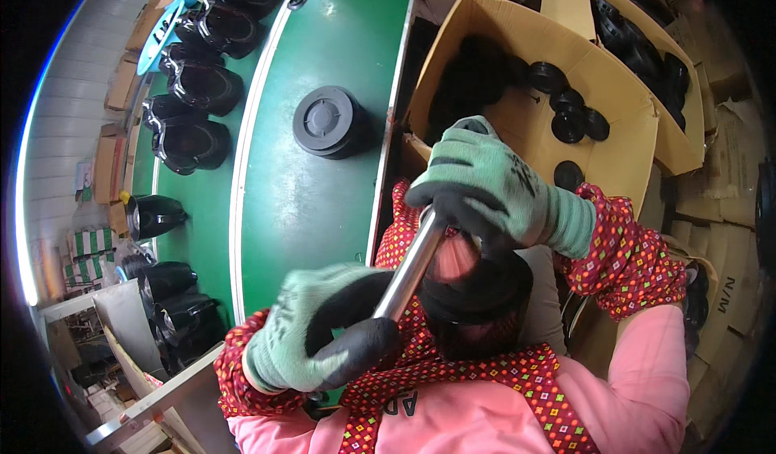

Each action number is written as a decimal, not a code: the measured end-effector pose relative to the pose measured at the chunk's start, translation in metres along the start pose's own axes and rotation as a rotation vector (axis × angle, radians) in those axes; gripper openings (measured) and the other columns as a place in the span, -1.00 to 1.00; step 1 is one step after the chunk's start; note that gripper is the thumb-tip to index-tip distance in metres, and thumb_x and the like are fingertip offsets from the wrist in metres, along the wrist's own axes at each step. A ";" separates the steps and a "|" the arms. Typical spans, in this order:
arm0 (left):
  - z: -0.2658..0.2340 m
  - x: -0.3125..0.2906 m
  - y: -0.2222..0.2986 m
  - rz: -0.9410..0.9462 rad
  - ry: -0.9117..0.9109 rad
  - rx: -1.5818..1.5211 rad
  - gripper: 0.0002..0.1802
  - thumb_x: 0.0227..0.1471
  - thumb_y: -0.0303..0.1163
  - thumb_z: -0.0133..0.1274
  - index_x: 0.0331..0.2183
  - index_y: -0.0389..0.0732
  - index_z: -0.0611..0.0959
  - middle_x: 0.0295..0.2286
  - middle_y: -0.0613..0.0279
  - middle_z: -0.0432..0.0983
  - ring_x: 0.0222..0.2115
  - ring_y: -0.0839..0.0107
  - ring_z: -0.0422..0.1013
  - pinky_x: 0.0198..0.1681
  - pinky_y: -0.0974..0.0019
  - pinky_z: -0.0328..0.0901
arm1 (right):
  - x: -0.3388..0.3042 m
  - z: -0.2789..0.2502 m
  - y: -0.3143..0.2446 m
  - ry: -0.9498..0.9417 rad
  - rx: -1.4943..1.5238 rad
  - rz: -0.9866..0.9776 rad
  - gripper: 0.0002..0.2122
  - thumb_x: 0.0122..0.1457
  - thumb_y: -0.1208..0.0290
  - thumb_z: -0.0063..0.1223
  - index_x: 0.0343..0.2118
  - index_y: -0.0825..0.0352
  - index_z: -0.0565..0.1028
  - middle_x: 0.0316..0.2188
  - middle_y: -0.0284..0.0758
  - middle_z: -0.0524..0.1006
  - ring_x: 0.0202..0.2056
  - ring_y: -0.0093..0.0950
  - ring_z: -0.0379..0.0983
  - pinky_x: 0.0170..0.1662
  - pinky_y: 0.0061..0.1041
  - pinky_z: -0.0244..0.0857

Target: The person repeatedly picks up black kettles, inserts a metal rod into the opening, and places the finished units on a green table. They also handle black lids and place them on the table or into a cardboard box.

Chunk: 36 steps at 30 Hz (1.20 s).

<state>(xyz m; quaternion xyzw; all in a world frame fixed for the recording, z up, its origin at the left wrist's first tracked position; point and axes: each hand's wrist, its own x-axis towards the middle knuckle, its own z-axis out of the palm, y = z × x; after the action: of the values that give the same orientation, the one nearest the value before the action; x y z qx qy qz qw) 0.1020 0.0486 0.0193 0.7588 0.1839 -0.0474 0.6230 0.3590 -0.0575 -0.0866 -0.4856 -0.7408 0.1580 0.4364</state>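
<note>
My left hand (319, 329), in a green glove with a dark palm, is closed around the lower end of a shiny metal bar (415, 261), which looks like a wrench handle. Over the bar's upper end, my right hand (485, 181) is closed in a matching glove. The bar slants up to the right. Beneath my right hand, at my lap, sits a glossy black round container (477, 325) with a wide rim. My right hand and its shadow hide where the bar meets it, so I cannot tell if they touch.
On the green table (283, 236) stands a ribbed black round part (325, 122). Several glossy black housings (202, 86) line its left side, beyond a white rail (240, 179). At right, an open cardboard box (622, 118) holds loose black round parts (568, 122). Another carton (679, 143) adjoins it.
</note>
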 end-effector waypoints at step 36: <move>0.035 0.042 -0.086 0.473 0.247 0.152 -0.43 0.41 -0.06 -0.18 0.18 -0.31 0.47 0.13 -0.30 0.39 0.13 -0.13 0.42 0.18 -0.07 0.32 | -0.063 -0.009 -0.050 -0.201 -0.212 0.389 -0.59 0.14 0.09 0.23 -0.08 0.30 0.53 -0.32 -0.17 0.49 -0.27 -0.18 0.47 -0.18 -0.12 0.25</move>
<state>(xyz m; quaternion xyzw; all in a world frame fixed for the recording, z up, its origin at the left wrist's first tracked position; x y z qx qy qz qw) 0.1171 0.0369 -0.0806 0.8252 0.0721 0.1786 0.5309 0.3467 -0.1377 -0.0795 -0.6440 -0.6854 0.2082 0.2685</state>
